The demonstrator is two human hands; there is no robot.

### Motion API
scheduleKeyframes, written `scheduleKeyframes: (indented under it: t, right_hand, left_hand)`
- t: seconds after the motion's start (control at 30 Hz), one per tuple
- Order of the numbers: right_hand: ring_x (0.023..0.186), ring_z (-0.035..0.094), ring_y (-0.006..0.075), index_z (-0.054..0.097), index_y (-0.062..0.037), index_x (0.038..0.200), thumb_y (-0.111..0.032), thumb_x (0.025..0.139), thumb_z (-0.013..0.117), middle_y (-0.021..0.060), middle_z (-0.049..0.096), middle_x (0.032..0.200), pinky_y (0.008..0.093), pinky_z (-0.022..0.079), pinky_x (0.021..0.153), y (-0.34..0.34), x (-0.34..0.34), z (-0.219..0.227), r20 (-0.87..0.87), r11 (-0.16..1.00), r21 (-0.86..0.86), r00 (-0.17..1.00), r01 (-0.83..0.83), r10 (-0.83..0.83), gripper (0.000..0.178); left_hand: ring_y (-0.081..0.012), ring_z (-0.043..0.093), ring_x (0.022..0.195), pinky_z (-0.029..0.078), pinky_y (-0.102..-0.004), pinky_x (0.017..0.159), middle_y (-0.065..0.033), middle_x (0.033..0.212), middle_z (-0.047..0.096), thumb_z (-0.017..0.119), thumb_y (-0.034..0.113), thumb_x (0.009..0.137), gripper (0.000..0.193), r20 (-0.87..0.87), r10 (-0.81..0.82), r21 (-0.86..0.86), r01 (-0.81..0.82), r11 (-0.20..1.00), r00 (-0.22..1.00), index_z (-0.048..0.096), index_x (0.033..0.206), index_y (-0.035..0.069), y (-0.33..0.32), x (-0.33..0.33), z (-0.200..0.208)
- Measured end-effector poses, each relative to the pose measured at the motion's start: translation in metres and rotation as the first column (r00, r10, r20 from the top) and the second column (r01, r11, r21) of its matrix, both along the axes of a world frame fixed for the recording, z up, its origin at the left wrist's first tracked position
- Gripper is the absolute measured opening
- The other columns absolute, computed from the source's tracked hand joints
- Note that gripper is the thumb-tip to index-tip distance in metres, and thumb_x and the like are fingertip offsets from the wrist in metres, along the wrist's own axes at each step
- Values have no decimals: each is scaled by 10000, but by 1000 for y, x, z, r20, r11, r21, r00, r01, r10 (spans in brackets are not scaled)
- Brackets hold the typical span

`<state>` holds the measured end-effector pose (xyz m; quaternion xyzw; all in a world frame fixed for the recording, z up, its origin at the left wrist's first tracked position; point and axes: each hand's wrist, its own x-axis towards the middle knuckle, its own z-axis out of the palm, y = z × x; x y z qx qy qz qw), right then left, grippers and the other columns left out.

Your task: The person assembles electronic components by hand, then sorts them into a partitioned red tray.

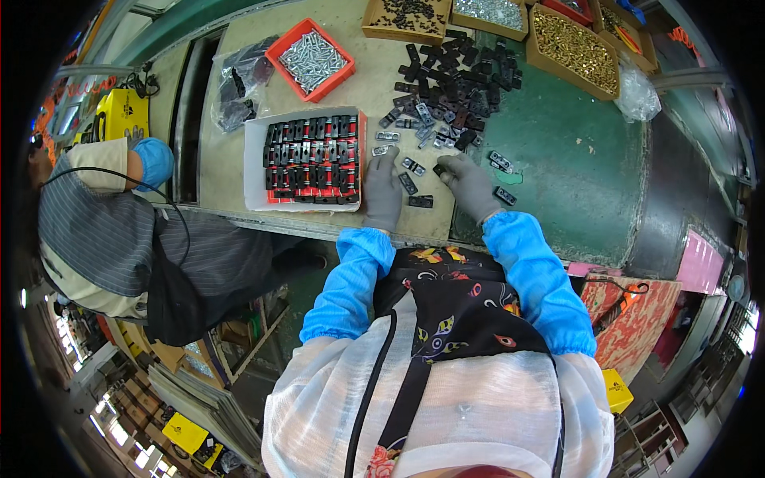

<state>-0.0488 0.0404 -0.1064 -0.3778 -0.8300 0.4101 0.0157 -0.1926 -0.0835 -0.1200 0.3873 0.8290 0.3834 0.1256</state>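
Observation:
My left hand [382, 193], in a grey glove, has its fingers bunched, with the tips on a small silver metal clip [381, 150]. To its right, my right hand [470, 187], gloved too, pinches a small black clip [439, 170] between thumb and fingers. Between the hands lie several loose black-and-silver clips [413, 166]. Two more clips [500, 162] rest just right of my right hand. Beside my left hand stands a white box [256, 171] with rows of black clips [311, 151] on red material.
Beyond my hands spreads a heap of black clips [454, 72]. A red tray [311, 60] of silver screws stands at the back left, near a clear plastic bag [239, 84]. Boxes of brass-coloured screws [574, 52] and silver hardware [492, 12] line the far edge. Another person [119, 215] works at left.

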Motion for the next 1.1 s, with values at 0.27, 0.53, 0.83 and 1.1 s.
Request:
scheduleKeyframes:
  t: [0.27, 0.53, 0.83, 1.1]
  right_hand:
    - [885, 595, 324, 544, -102, 1065, -210, 808, 635, 120, 547, 1012, 425, 490, 723, -11, -4, 5, 219, 935, 318, 972, -159, 91, 293]
    - [864, 595, 323, 536, -92, 986, -169, 788, 614, 119, 556, 941, 429, 505, 683, -16, -27, 13, 53, 919, 322, 973, -230, 225, 226]
    - [865, 599, 294, 526, -95, 985, -131, 784, 582, 116, 556, 938, 411, 515, 679, -22, -51, -15, 185, 878, 375, 952, -299, 245, 212]
    - [863, 590, 294, 520, -89, 958, -94, 760, 588, 114, 554, 920, 413, 502, 670, -20, -15, -3, 163, 901, 391, 978, -187, 133, 209]
  left_hand:
    - [-340, 552, 986, 462, -401, 830, -162, 1073, 553, 624, 42, 768, 462, 38, 13, -80, -10, 997, 999, 529, 1219, 87, -21, 14, -4]
    - [-327, 551, 967, 470, -394, 823, -168, 1087, 529, 709, 143, 729, 577, -42, 85, -175, -91, 980, 996, 487, 1258, 82, -12, 14, -10]
    - [-351, 524, 1017, 446, -426, 863, -178, 1093, 506, 614, 136, 814, 513, 136, 165, -269, -124, 955, 977, 424, 1287, 85, -11, 16, -3]
    - [-383, 496, 1101, 438, -435, 912, -205, 1199, 444, 543, 11, 803, 479, -183, 148, -148, -176, 973, 972, 406, 1261, 42, 28, -7, 2]
